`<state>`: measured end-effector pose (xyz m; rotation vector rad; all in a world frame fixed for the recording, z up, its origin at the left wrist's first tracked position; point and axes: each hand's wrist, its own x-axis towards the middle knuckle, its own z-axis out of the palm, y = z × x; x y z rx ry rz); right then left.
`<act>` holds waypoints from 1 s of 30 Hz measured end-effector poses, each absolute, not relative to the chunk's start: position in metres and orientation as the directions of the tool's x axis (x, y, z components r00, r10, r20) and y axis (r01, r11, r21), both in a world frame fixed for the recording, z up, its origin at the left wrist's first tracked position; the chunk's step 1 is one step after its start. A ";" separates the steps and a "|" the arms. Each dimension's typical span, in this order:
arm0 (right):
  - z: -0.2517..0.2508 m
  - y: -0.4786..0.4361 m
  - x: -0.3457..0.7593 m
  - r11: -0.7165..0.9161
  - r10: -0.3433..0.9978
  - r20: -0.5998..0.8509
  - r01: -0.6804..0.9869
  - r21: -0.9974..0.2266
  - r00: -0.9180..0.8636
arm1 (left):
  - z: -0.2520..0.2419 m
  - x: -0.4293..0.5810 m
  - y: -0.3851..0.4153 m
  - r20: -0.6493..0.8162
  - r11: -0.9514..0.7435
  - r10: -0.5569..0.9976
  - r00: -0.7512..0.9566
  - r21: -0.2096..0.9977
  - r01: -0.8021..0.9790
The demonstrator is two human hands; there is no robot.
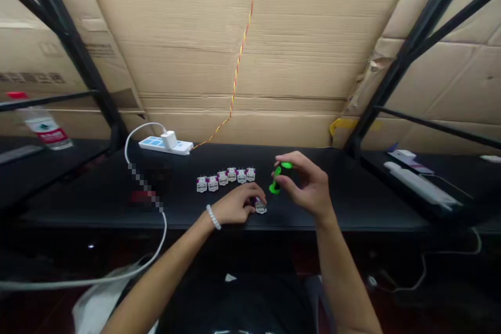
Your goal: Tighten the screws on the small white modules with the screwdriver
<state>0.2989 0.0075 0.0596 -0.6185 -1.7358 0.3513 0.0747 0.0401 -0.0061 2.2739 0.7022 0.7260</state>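
Observation:
My left hand, with a beaded bracelet at the wrist, rests low on the black table. Its fingers close on the left side of a small white and purple part. My right hand grips a green and black screwdriver between thumb and fingers, tilted with its lower end toward that part. The tool's thin tip is too dark to make out. Behind my left hand, several similar white and purple parts stand in a slightly uneven row.
A white power strip with a plugged-in charger lies at the back left, its white cable looping to the front. Black shelf posts flank both sides. A bottle is far left; white items lie right.

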 end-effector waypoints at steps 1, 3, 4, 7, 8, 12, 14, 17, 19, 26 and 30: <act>0.059 0.008 0.299 0.812 0.577 0.801 0.221 -0.541 -0.161 | -0.006 0.075 0.040 0.308 -0.652 0.638 0.706 0.704 0.282; 0.059 0.008 0.300 0.811 0.579 0.798 0.220 -0.542 -0.169 | -0.007 0.074 0.040 0.314 -0.660 0.630 0.710 0.699 0.277; 0.058 0.008 0.300 0.811 0.579 0.796 0.218 -0.543 -0.173 | -0.007 0.074 0.041 0.318 -0.664 0.627 0.711 0.695 0.275; 0.058 0.008 0.300 0.814 0.577 0.795 0.211 -0.541 -0.188 | -0.006 0.074 0.040 0.324 -0.671 0.626 0.710 0.687 0.278; 0.058 0.007 0.300 0.815 0.577 0.794 0.208 -0.541 -0.192 | -0.006 0.074 0.040 0.321 -0.668 0.628 0.709 0.689 0.280; 0.058 0.006 0.300 0.814 0.581 0.784 0.155 -0.560 -0.218 | -0.004 0.075 0.038 0.308 -0.657 0.633 0.710 0.698 0.284; 0.057 0.006 0.301 0.801 0.596 0.768 0.102 -0.590 -0.234 | -0.002 0.075 0.037 0.306 -0.661 0.627 0.716 0.696 0.282; 0.057 0.005 0.303 0.777 0.618 0.745 0.054 -0.627 -0.252 | -0.001 0.075 0.037 0.305 -0.668 0.619 0.723 0.690 0.280; 0.056 0.006 0.303 0.768 0.626 0.735 0.045 -0.639 -0.260 | -0.001 0.075 0.037 0.309 -0.671 0.617 0.724 0.687 0.279; 0.039 0.032 0.294 0.830 0.533 0.835 -0.106 -0.547 -0.135 | -0.001 0.074 0.037 0.314 -0.696 0.599 0.736 0.659 0.285; 0.032 0.046 0.293 0.820 0.566 0.824 -0.099 -0.564 -0.013 | -0.002 0.074 0.038 0.308 -0.703 0.588 0.748 0.652 0.284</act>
